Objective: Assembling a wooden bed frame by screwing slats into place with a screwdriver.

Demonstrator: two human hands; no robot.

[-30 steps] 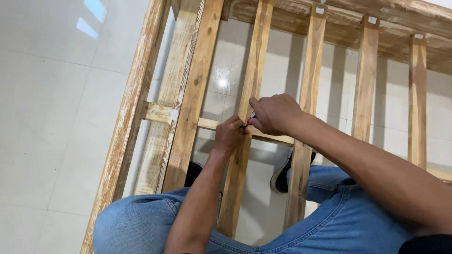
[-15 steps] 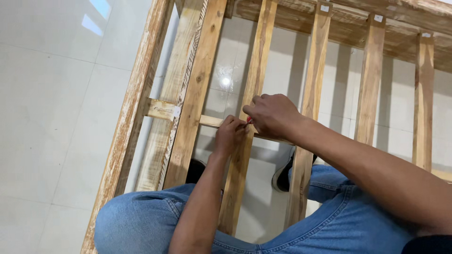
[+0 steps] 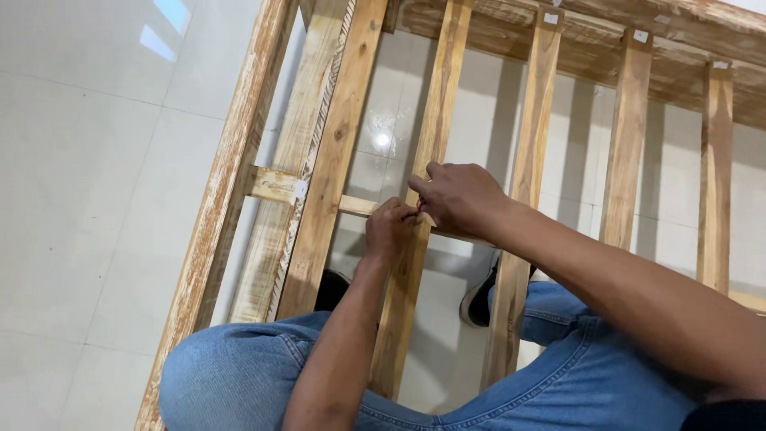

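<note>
A rough wooden frame (image 3: 227,172) with several upright slats lies over my lap. Both hands meet on the middle slat (image 3: 437,104), where a thin crosspiece (image 3: 275,185) meets it. My left hand (image 3: 388,233) comes up from below with its fingers curled tight against the slat. My right hand (image 3: 460,195) reaches in from the right, its thumb and fingers pinched on a small reddish thing (image 3: 420,205) at the fingertips. The two hands touch. What the small thing is stays hidden by the fingers.
My knees in blue jeans (image 3: 239,375) sit under the frame's near end. Dark shoes (image 3: 479,299) show between the slats. Glossy white floor tiles (image 3: 88,160) lie to the left and beneath. More slats (image 3: 626,136) run to the right, with a thick top rail (image 3: 606,20).
Both hands stay pinched together at the same spot on the middle slat. They sit slightly lower in view than a second ago. Nothing was let go.
</note>
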